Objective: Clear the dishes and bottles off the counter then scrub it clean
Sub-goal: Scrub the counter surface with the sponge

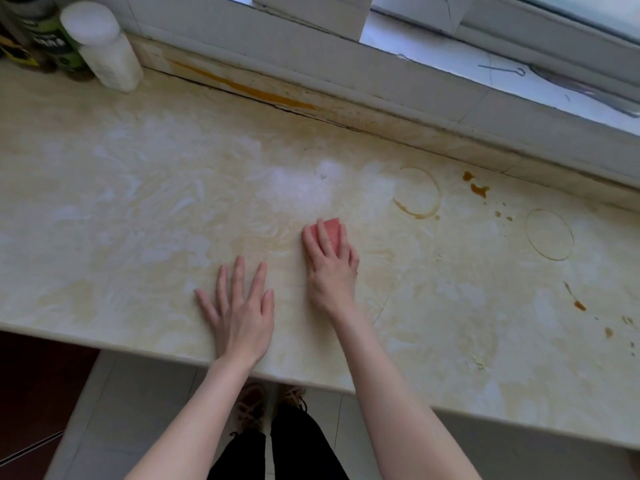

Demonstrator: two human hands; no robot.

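A cream marble counter [121, 216] runs across the view, smeared with whitish soapy streaks. My right hand [329, 265] presses a pink sponge [331, 229] flat on the counter near the middle, fingers lying over its top. My left hand [239, 306] rests flat on the counter beside it, fingers spread, holding nothing. Brown ring stains [417, 192] and a second ring [549, 234] mark the counter to the right, with brown spots [479, 189] near the back.
A white bottle [104, 46] and dark green-labelled bottles [52, 32] stand at the back left corner. A tiled ledge and window sill [450, 53] run along the back. The counter's front edge [311, 379] is close to me, with floor and my shoes below.
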